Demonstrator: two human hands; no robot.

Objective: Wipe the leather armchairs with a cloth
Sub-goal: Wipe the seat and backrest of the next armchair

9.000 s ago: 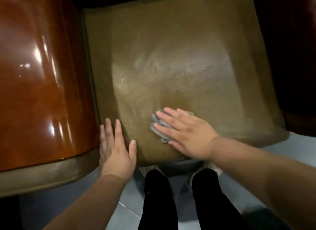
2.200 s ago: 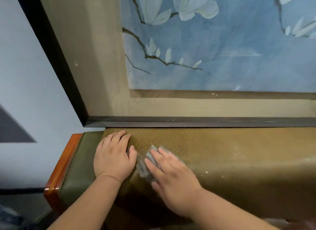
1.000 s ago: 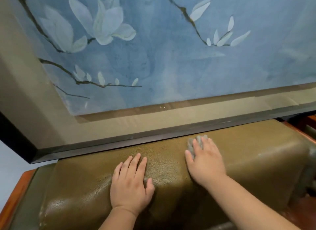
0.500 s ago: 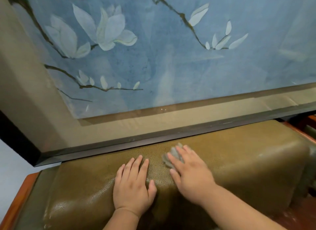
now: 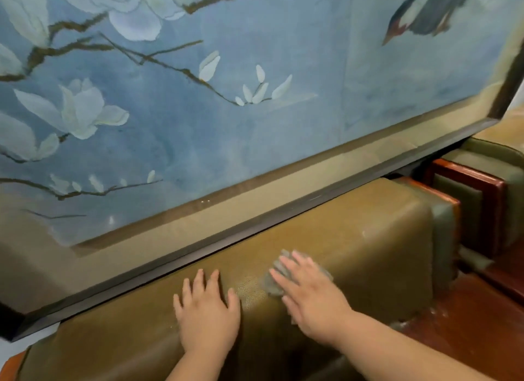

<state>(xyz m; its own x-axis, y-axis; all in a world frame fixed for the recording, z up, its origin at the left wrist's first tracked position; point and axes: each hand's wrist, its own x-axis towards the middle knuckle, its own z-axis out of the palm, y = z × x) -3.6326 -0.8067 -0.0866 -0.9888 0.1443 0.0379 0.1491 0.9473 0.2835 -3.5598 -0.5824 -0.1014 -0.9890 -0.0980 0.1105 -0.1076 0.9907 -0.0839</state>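
The right hand (image 5: 313, 298) presses a grey cloth (image 5: 273, 278) flat under straight fingers on the armchair (image 5: 368, 239) top. Just beside it, the left hand (image 5: 208, 312) rests spread on the leather.

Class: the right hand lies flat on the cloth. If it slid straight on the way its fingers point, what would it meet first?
Probably the dark picture frame behind the chair's backrest top; the right hand on the cloth points up-left toward it, though depth is unclear.
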